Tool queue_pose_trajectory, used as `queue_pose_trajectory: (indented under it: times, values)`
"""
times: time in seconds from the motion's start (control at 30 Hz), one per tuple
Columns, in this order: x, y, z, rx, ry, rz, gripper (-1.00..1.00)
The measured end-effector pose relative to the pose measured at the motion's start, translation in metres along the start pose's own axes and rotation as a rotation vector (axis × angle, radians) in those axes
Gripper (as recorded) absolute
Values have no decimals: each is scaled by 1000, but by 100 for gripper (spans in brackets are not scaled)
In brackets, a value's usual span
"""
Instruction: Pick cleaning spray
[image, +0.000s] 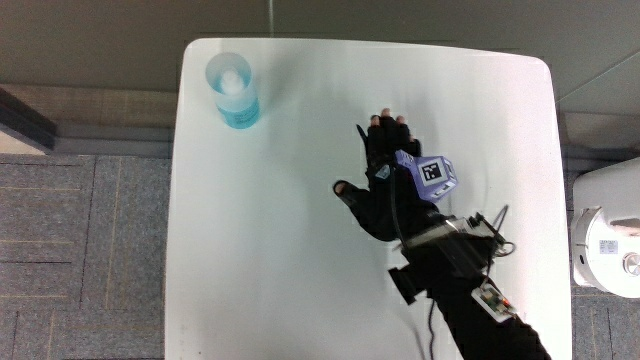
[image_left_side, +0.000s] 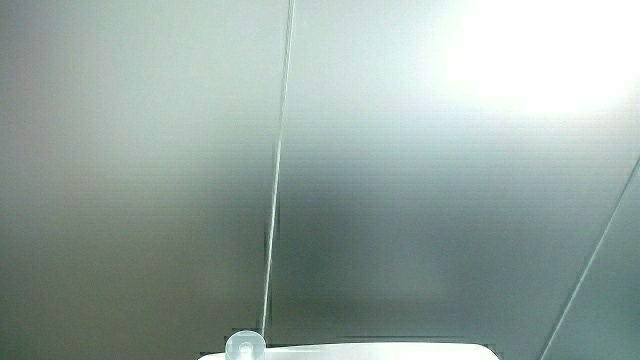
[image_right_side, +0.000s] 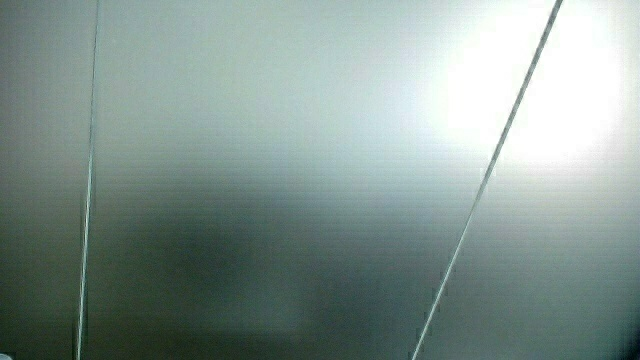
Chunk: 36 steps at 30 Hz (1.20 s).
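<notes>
In the main view a clear bottle of blue liquid with a pale cap (image: 232, 90), the cleaning spray, stands upright near a corner of the white table (image: 280, 260), farther from the person than the hand. The black-gloved hand (image: 380, 165) lies over the middle of the table, fingers stretched toward the table's farther edge, thumb spread, holding nothing. A small patterned cube (image: 432, 175) sits on its back. The bottle's cap (image_left_side: 245, 346) just shows in a side view; otherwise both side views show only a pale wall.
A black device with cables (image: 455, 250) is strapped on the forearm. A white appliance (image: 607, 240) stands on the floor beside the table. Grey carpet tiles (image: 80, 260) surround the table.
</notes>
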Motion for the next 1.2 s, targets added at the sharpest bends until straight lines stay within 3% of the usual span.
queue_pose_trajectory:
  times: [0.03,0.1,0.13,0.17,0.23,0.3,0.37,0.4,0.43,0.47,0.5,0.53,0.6,0.67,0.73,0.77,0.9,0.93,1.03,1.2]
  values:
    - [1,2,-2,-12,48,-3,0]
    - [6,10,-6,-22,109,91,0]
    - [8,13,-8,-31,130,95,0]
    - [4,12,-10,-53,198,85,0]
    - [3,17,-14,-72,215,97,0]
    - [9,25,-18,-70,188,125,0]
    - [2,26,-20,-76,255,115,0]
    - [2,29,-21,-76,247,117,0]
    - [1,32,-23,-79,303,147,0]
    - [-3,32,-23,-90,323,107,0]
    - [-8,33,-25,-83,376,130,0]
    - [-7,35,-26,-96,353,96,0]
    - [-6,43,-31,-84,385,197,0]
    - [1,50,-33,-74,408,196,0]
    - [-8,50,-33,-72,464,195,0]
    - [-1,57,-35,-69,437,190,0]
    - [-15,61,-34,-65,509,255,0]
    - [-9,66,-35,-69,474,228,0]
    - [-23,67,-32,-73,506,260,0]
    - [-25,74,-30,-74,517,272,0]
